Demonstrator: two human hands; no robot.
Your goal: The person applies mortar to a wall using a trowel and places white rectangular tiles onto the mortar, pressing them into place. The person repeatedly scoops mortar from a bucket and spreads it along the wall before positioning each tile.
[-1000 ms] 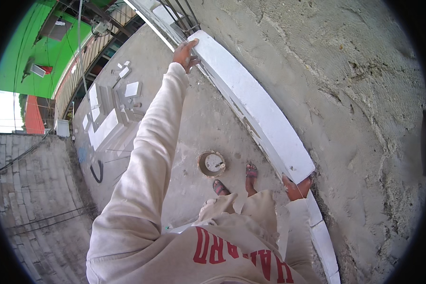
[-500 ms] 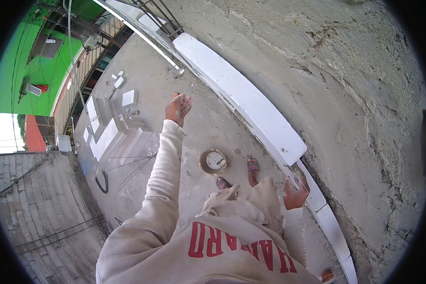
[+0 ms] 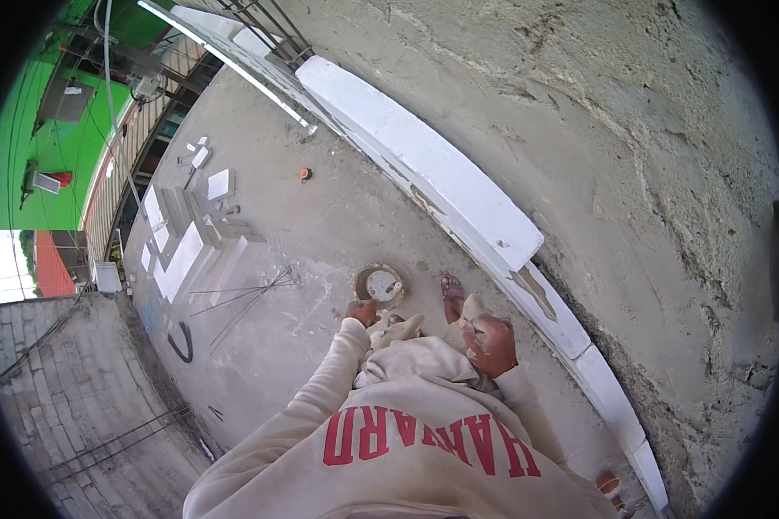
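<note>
My left hand [image 3: 363,311] is closed at the near left edge of a round bucket [image 3: 359,284]; whether it grips the rim or something small is hidden. Greyish-white material and a small tool-like piece [image 3: 396,286] show inside the bucket. Over my right knee, beside the beige trousers, my right hand [image 3: 492,344] has its fingers curled in, and what they hold, if anything, I cannot make out. To the right of that hand runs a low wall of white blocks [image 3: 433,173], with grey mortar patches [image 3: 533,292] on its side.
White blocks [image 3: 186,259] are stacked at the left, with thin rods [image 3: 249,294] and a black curved hose [image 3: 182,342] nearby. A small orange-rimmed object [image 3: 305,175] lies on the concrete floor. A white pipe [image 3: 242,73] leans along the wall, by upright rebar [image 3: 277,35].
My left hand has come back from the far floor to the bucket. My right hand has left the block wall and moved left, over my knee.
</note>
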